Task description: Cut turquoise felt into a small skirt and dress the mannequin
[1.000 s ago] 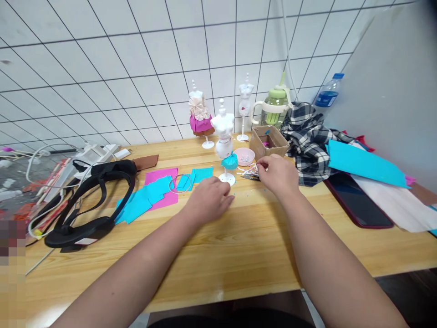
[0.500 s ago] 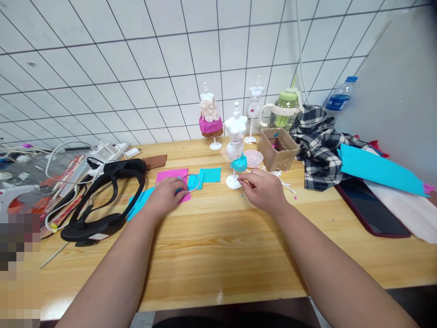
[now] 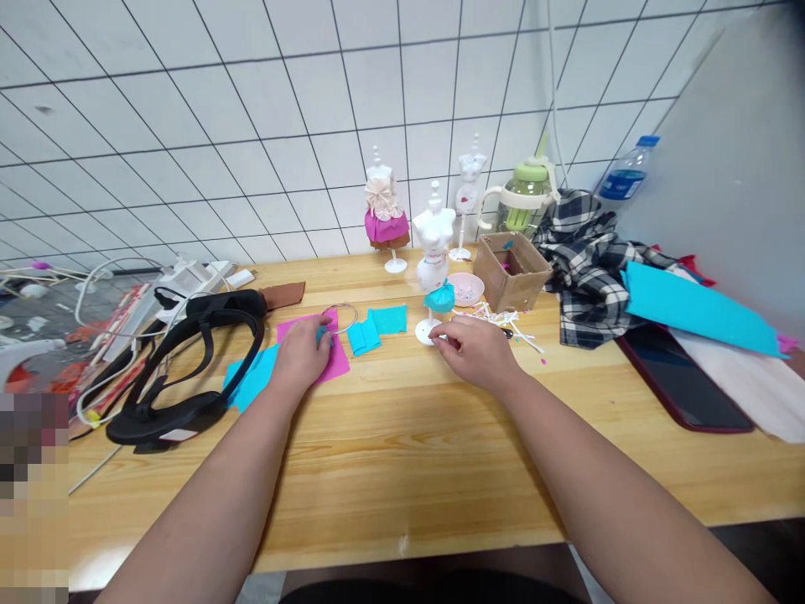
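My left hand (image 3: 303, 352) rests on a pink paper sheet (image 3: 338, 362), its fingers curled at the edge of a thin ring (image 3: 348, 307) like a coil of wire. A small blue bit (image 3: 322, 333) shows by its fingertips. On the right, my right hand (image 3: 476, 351) is closed in a pinch beside the round base (image 3: 428, 330) of a small white mannequin (image 3: 433, 235); what it grips is hidden, though a small dark tip (image 3: 506, 333) shows behind the knuckles. Gathered blue paper (image 3: 440, 298) hangs low on the mannequin. Folded blue strips (image 3: 365, 335) lie between the hands.
Behind stand a dressed mannequin (image 3: 386, 218), another white one (image 3: 467, 189), a pink dish (image 3: 466, 289) of beads, a cardboard box (image 3: 511, 273) and a green-lidded cup (image 3: 528, 197). A black headset strap (image 3: 189, 369) lies left; a phone (image 3: 685, 390) and plaid cloth (image 3: 582, 277) lie right.
My left hand has drawn left, and the ring and pink sheet have shifted left too, apart from the folded blue strips. My right hand has slid slightly, staying by the mannequin's base.
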`<state>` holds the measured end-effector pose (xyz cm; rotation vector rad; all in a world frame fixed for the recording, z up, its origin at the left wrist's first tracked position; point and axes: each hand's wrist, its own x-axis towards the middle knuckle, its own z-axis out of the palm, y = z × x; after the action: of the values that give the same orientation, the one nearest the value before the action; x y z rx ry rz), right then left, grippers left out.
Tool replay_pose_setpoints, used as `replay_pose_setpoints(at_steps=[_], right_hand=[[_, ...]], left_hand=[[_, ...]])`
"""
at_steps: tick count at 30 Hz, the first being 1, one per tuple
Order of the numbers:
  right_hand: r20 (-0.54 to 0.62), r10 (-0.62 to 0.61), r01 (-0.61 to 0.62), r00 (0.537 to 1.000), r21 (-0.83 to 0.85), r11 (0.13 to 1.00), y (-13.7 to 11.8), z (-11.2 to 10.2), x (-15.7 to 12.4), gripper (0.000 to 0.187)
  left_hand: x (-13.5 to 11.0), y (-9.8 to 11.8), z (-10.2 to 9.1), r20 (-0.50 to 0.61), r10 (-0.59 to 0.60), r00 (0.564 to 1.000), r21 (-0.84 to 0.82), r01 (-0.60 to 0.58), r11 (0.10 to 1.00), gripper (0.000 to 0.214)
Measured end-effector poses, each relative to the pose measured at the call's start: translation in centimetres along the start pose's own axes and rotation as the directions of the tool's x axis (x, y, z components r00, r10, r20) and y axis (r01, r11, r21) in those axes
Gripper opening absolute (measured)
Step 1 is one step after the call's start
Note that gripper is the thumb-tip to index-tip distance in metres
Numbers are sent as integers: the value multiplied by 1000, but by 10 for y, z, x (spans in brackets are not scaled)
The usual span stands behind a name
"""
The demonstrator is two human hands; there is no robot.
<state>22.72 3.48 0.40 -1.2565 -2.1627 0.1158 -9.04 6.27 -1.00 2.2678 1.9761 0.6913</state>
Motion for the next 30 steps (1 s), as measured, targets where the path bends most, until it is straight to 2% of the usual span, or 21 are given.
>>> replay_pose_setpoints(at_steps=[1,2,4,6,10,13,15,16,18,20,21,22,24,25,28,30], right_hand=[[6,-1,1,1000,2,1000,0,0,0,20],[12,0,0,1000,2,1000,0,0,0,20],[36,0,0,999,-7,1000,-1,0,0,21],[89,-10,12,996,-27,1000,-2,1,1,22],[184,-74,77,980,-7,997,-6,3,2,23],[182,-99,97,978,21,995,-9,4,3,24],[173,-103,99,979,32,995,-10,6,3,24],[174,-109,104,979,40,994,-11,8,2,24],[208,-140,128,968,67,989,-11,11,1,29],[294,-175,153,940,95,984,-12,15,-1,35],[343,-186,161,921,102,982,-13,17,-2,35],[387,-191,164,902,102,981,-13,19,-2,34],[442,-184,163,878,85,983,-14,21,-2,31],[456,-179,161,872,79,984,-14,21,-3,32],[478,-165,147,863,74,986,-13,21,-3,36],[486,-159,141,859,73,987,-13,21,-3,37]], left_hand=[[-1,9,0,-26,74,997,27,-73,997,30],[-3,19,0,19,175,984,25,-175,984,30],[-6,36,2,168,335,927,25,-344,939,33],[-8,45,3,209,348,914,86,-372,924,34],[-9,44,5,95,298,950,292,-312,904,34],[-10,47,7,110,361,926,248,-377,892,32],[-13,54,8,193,438,878,105,-463,880,36],[-15,58,8,242,486,840,17,-504,863,35],[-19,66,8,329,599,730,-193,-569,800,30],[-23,71,7,352,691,631,-401,-566,721,26],[-25,71,8,337,711,617,-465,-547,696,25],[-25,71,8,314,711,630,-490,-533,689,26],[-23,67,11,263,673,691,-428,-542,723,26],[-21,65,12,247,653,716,-358,-559,748,25],[-15,56,14,262,603,753,-113,-597,795,27],[-13,51,15,241,541,805,46,-567,823,28]])
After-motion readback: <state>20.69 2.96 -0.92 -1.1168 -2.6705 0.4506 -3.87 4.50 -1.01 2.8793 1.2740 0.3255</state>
